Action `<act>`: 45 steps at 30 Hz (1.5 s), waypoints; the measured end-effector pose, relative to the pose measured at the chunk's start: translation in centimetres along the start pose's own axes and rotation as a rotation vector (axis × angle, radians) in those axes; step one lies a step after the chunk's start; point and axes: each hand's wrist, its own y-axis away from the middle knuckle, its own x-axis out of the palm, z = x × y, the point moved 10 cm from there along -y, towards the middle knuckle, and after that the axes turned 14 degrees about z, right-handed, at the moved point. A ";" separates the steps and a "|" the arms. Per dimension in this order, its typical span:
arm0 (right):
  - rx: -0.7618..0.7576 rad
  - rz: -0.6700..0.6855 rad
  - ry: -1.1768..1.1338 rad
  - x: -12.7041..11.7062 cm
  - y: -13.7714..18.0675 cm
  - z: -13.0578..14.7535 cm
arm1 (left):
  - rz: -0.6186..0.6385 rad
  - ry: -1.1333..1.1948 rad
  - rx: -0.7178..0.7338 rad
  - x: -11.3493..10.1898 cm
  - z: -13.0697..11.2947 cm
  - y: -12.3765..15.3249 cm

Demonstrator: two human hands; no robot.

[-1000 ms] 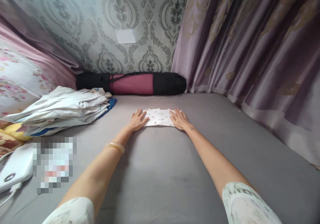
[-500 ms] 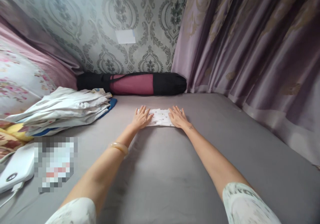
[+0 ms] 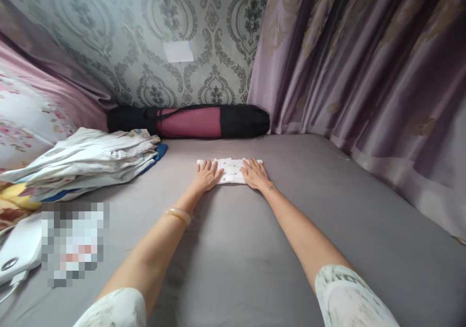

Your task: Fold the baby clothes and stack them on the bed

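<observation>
- A white folded cloth [image 3: 230, 172] with small printed marks is laid flat at the centre of the scene, towards the far side of the grey sheet [image 3: 233, 259]
- Its left part is covered by the left hand [image 3: 207, 175], set palm down with the fingers stretched out and a little spread; nothing is gripped
- Its right part is covered by the right hand [image 3: 255, 174], likewise palm down with the fingers extended and slightly parted; nothing is grasped
- Between the two hands the middle of the folded cloth is left uncovered, and its far corners can be seen past the fingertips
- A pale bangle [image 3: 178, 215] is worn on the left forearm
- On the left, a pile of light garments [image 3: 94, 157] is stacked, with blue fabric [image 3: 161, 153] seen at its right edge
- At the far side, a black and maroon long bag [image 3: 192, 122] is laid along the patterned wall [image 3: 214, 25]
- At the near left, a white device [image 3: 22, 244] is seen with a cable [image 3: 13, 288] plugged in, beside a blurred item [image 3: 76, 239] that cannot be made out
- The right side is bordered by a purple curtain [image 3: 327, 74]
</observation>
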 end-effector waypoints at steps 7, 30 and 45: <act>-0.012 -0.026 -0.042 -1.2 0.2 1.6 | -0.093 -0.035 0.050 -1.6 -2.3 0.4; -0.052 -0.032 -0.073 -0.5 0.0 5.4 | -0.135 0.080 0.060 -0.3 -4.6 -0.3; -0.104 -0.104 -0.068 -1.2 -0.2 7.3 | -0.260 0.070 -0.047 -2.1 1.8 3.4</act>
